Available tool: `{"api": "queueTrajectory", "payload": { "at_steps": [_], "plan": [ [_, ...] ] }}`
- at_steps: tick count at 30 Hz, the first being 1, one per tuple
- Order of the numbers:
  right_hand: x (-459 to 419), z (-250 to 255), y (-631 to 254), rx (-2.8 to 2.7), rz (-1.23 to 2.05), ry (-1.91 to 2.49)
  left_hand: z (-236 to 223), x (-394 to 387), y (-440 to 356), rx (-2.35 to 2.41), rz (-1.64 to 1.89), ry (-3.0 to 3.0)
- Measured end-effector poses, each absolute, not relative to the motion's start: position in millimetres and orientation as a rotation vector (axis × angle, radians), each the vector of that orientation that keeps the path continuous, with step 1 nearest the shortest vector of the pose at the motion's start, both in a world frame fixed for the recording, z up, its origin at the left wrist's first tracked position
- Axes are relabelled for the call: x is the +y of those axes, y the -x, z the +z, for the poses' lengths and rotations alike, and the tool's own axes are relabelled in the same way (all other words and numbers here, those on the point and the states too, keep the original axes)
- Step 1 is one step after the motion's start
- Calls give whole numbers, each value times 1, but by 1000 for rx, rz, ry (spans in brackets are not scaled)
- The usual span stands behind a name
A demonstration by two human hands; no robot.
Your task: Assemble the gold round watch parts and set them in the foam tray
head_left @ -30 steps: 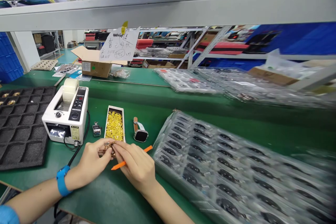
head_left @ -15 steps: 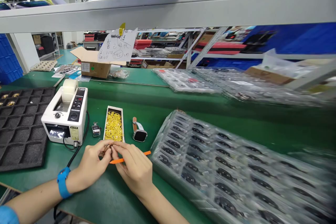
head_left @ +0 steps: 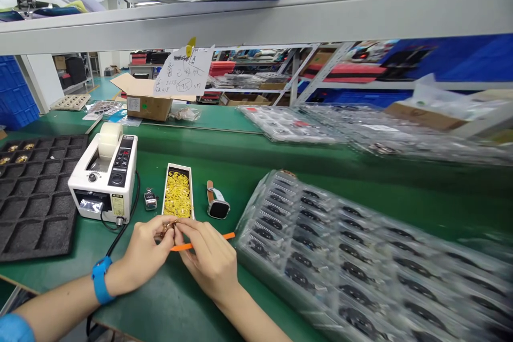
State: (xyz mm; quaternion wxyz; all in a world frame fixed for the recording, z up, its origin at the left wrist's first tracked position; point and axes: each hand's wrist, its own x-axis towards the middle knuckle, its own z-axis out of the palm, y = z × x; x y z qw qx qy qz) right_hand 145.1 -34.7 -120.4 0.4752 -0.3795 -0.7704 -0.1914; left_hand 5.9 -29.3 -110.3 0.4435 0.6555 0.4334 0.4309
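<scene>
My left hand point(head_left: 141, 254), with a blue band on its wrist, pinches a small gold-brown metal part point(head_left: 169, 225). Its exact kind is mostly hidden by the fingers. My right hand point(head_left: 212, 259) has its fingertips against the same part while an orange pointed stick point(head_left: 183, 247) lies through its grip, the far end poking out at the right. Just beyond both hands stands a white open box point(head_left: 191, 192) filled with yellow rings point(head_left: 177, 195). A smartwatch point(head_left: 218, 208) sits right of the box, and a silver tally counter point(head_left: 150, 200) is on its left.
A white tape dispenser point(head_left: 127, 176) with a cable stands left, beside a black compartment tray point(head_left: 44, 214) holding several gold pieces. Stacked clear plastic trays point(head_left: 328, 278) of dark parts fill the right. Behind are a cardboard box point(head_left: 148, 108) and an overhead shelf beam point(head_left: 256, 21).
The whole view has shifted slightly, so everything appears a little further right and lower. Both hands keep their hold on the metal part and stick, with hardly any movement against the table.
</scene>
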Motion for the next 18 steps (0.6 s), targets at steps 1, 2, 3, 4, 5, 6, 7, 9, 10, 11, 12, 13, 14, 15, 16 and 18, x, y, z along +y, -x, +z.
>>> {"api": "queueTrajectory", "payload": {
  "at_steps": [1, 2, 3, 4, 5, 6, 7, 9, 10, 11, 12, 13, 14, 15, 16, 18],
  "plan": [
    [-34, -120, -145, -1887, -462, 928, -111, -29, -6, 1074, 1071, -1612],
    [-34, -120, -146, -1891, -457, 929, -111, -29, -6, 1072, 1072, -1602],
    [-34, -120, -146, -1892, -453, 931, -111, -29, -6, 1071, 1072, -1594],
    [-34, -120, -146, -1892, -450, 932, -111, -29, -7, 1071, 1071, -1592],
    [-34, -120, -146, -1889, -452, 933, -110, -30, -7, 1074, 1068, -1597],
    [-35, -119, -146, -1885, -455, 934, -109, -30, -7, 1078, 1065, -1608],
    [-35, -119, -146, -1881, -460, 936, -108, -31, -7, 1080, 1061, -1624],
    [-36, -119, -146, -1872, -475, 944, -105, -32, -6, 1082, 1053, -1658],
    [-36, -120, -146, -1868, -485, 947, -104, -32, -6, 1080, 1047, -1671],
    [-36, -120, -146, -1867, -495, 951, -104, -32, -6, 1077, 1039, -1682],
    [-37, -120, -146, -1866, -505, 953, -103, -32, -6, 1075, 1032, -1691],
    [-37, -120, -145, -1864, -513, 955, -103, -32, -5, 1074, 1028, -1700],
    [-37, -120, -145, -1863, -516, 956, -102, -32, -5, 1072, 1026, -1707],
    [-37, -120, -145, -1862, -514, 959, -103, -31, -5, 1069, 1025, -1710],
    [-37, -120, -145, -1861, -510, 961, -103, -31, -5, 1065, 1025, -1708],
    [-37, -120, -145, -1857, -501, 961, -103, -30, -5, 1053, 1026, -1686]
  ]
}}
